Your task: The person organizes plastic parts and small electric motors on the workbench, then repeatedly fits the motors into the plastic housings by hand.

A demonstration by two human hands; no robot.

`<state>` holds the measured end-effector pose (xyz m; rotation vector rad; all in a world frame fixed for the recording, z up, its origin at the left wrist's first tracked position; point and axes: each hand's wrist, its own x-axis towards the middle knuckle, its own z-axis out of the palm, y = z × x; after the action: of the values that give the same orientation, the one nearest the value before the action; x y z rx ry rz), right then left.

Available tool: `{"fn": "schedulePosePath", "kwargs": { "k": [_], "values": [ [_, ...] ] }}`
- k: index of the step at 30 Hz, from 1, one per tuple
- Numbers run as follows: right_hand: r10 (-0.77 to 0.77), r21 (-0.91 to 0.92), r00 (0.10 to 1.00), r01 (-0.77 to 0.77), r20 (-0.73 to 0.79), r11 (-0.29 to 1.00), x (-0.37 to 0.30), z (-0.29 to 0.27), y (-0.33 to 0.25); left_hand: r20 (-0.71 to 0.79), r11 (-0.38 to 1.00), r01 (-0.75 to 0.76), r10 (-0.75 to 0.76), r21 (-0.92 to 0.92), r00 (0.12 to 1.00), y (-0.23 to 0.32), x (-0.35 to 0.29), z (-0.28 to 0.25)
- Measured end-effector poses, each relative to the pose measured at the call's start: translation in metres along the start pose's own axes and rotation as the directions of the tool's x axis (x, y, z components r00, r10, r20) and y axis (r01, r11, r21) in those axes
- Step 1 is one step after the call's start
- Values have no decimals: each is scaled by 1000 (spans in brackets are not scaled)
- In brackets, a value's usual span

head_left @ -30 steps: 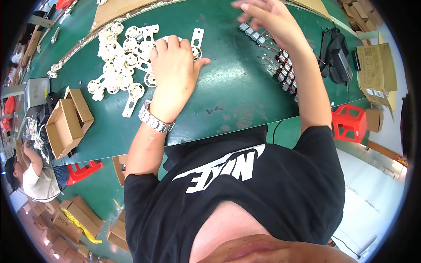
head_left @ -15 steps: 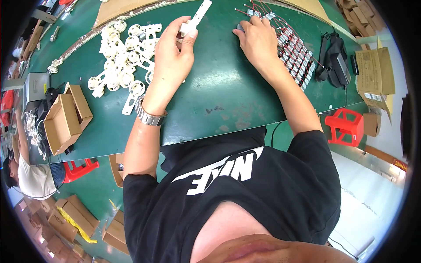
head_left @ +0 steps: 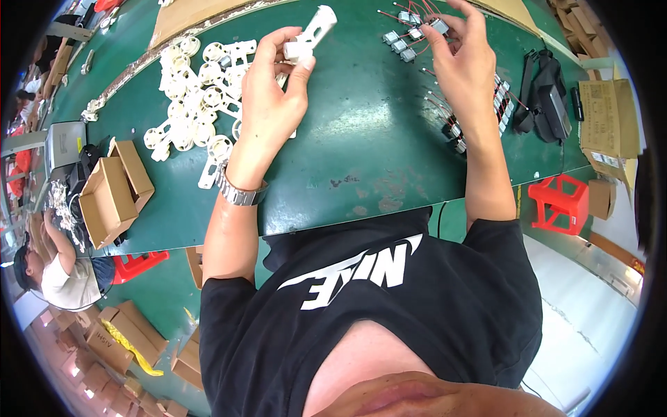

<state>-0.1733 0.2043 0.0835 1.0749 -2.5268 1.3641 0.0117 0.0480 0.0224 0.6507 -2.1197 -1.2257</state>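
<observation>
My left hand (head_left: 272, 101), a metal watch on its wrist, grips a white plastic housing (head_left: 321, 26) with a slotted arm pointing up and away. A pile of similar cream-white plastic parts (head_left: 186, 104) lies just left of that hand. Over on the right, my right hand (head_left: 469, 73) pinches a small silver motor (head_left: 436, 28) with thin red wires between thumb and fingers. Several loose small motors (head_left: 399, 44) lie beside its thumb. Partly hidden under the right hand and forearm are rows of wired motors (head_left: 503, 104).
The green table (head_left: 333, 167) carries an open cardboard box (head_left: 111, 198) at left and a black strapped bag (head_left: 549, 97) at right. Red stools (head_left: 560, 205) stand by the table. Another person (head_left: 66, 278) sits at far left. Cardboard (head_left: 222, 17) lies along the far side.
My right hand has moved right from over the motors and turned, now with a motor between its fingers. The left hand has tilted the white housing slightly, keeping hold of it.
</observation>
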Motion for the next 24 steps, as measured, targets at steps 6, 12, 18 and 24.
{"fn": "schedulePosePath", "kwargs": {
  "k": [6,12,18,24],
  "values": [
    [-405,302,912,369,64,879,-10,11,26,286,624,284,-99,-728,953,2,6,-6],
    [-499,332,860,441,109,834,-28,20,3,423,355,423,-83,-834,902,-3,5,-6],
    [-482,314,865,422,141,850,-33,28,8,424,416,412,-69,-810,903,0,3,-3],
    [-492,319,857,429,152,845,-35,31,7,410,518,389,-78,-762,909,1,0,1]
  ]
}}
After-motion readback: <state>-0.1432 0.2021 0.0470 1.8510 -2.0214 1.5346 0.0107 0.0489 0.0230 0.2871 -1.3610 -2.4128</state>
